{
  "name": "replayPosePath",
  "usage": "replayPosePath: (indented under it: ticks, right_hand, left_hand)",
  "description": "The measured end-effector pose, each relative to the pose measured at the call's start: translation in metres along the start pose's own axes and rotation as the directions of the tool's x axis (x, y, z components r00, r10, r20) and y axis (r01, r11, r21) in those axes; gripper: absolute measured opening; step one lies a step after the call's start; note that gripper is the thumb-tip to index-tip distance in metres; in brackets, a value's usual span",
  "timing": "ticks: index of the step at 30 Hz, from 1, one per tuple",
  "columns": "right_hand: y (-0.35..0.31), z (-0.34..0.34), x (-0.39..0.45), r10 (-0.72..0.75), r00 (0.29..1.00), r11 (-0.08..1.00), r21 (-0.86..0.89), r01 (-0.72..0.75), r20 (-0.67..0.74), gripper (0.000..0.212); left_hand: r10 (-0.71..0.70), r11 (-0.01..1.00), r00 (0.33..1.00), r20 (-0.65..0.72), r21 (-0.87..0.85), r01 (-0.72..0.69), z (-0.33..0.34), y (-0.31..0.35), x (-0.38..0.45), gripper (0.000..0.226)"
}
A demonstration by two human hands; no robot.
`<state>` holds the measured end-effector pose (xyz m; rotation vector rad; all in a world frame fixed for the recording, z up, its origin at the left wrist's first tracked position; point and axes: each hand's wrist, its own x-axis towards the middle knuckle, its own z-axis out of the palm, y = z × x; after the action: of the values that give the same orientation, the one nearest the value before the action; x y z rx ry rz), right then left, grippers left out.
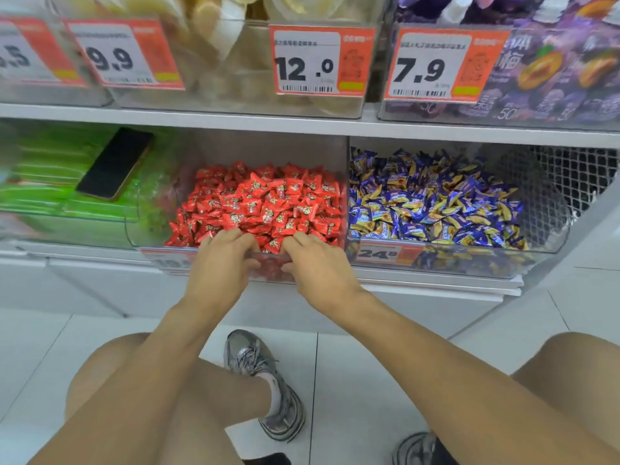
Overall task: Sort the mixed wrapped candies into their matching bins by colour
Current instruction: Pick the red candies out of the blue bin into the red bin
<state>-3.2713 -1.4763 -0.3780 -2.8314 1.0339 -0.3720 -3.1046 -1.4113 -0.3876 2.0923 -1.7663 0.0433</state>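
A clear bin (147,229) on the lower shelf is heaped with red wrapped candies (268,203). To its right, a second clear bin (476,265) holds blue-and-yellow wrapped candies (432,203). My left hand (223,263) and my right hand (320,268) sit side by side at the front of the red bin. On both, the fingers curl over the front wall into the red candies while the thumbs lie on its outer face. The fingertips are buried among the wrappers. No off-colour candy shows in either heap.
A black phone (115,162) lies on green packs (43,182) in the bin to the left. The shelf above carries bins with price tags (320,60). A wire mesh panel (567,176) closes the right side. My knees and a grey shoe (265,384) are over white floor tiles.
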Motion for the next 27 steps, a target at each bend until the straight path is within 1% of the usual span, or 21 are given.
replayPosePath:
  ticks: [2,4,7,9,12,15,19,22,27]
  right_hand:
    - [0.001,-0.005,0.002,0.013,1.0,1.0,0.003,-0.013,-0.016,0.02]
    - [0.005,-0.012,0.008,0.032,0.998,0.999,0.023,-0.031,-0.053,0.019]
    - [0.009,-0.02,0.021,0.046,0.997,0.998,0.049,-0.043,-0.062,0.017]
    - [0.012,-0.018,0.029,0.062,0.997,0.997,0.043,-0.061,-0.037,0.017]
    - [0.015,-0.011,0.034,0.107,0.994,0.993,0.053,-0.107,0.0,0.017]
    - [0.016,-0.004,0.036,0.125,0.992,0.991,0.053,-0.125,0.009,0.018]
    - [0.015,-0.005,0.04,0.17,0.983,0.98,0.096,-0.177,0.075,0.018]
    - [0.015,-0.01,0.034,0.135,0.986,0.987,0.079,-0.143,0.096,0.023]
    - [0.021,-0.021,0.012,0.078,0.992,0.986,0.14,-0.092,0.103,0.036]
  left_hand:
    - [0.007,1.0,0.999,-0.034,-0.02,-0.007,0.001,0.001,0.004,0.016]
    - [0.014,0.999,0.994,-0.104,-0.027,-0.017,0.0,0.003,0.01,0.018]
    - [-0.004,0.999,0.985,-0.175,-0.044,-0.004,-0.001,0.002,0.022,0.015]
    - [-0.035,0.998,0.986,-0.163,-0.048,0.027,0.002,0.004,0.03,0.016]
    - [-0.081,0.997,0.991,-0.108,-0.02,0.079,0.008,0.006,0.038,0.015]
    - [-0.119,0.993,0.989,-0.085,-0.022,0.118,0.014,0.003,0.042,0.014]
    - [-0.151,0.988,0.988,-0.031,-0.024,0.151,0.016,0.003,0.042,0.01]
    - [-0.147,0.989,0.989,-0.012,-0.037,0.146,0.013,0.002,0.041,0.01]
    - [-0.101,0.994,0.995,0.008,-0.033,0.101,0.009,0.002,0.037,0.011]
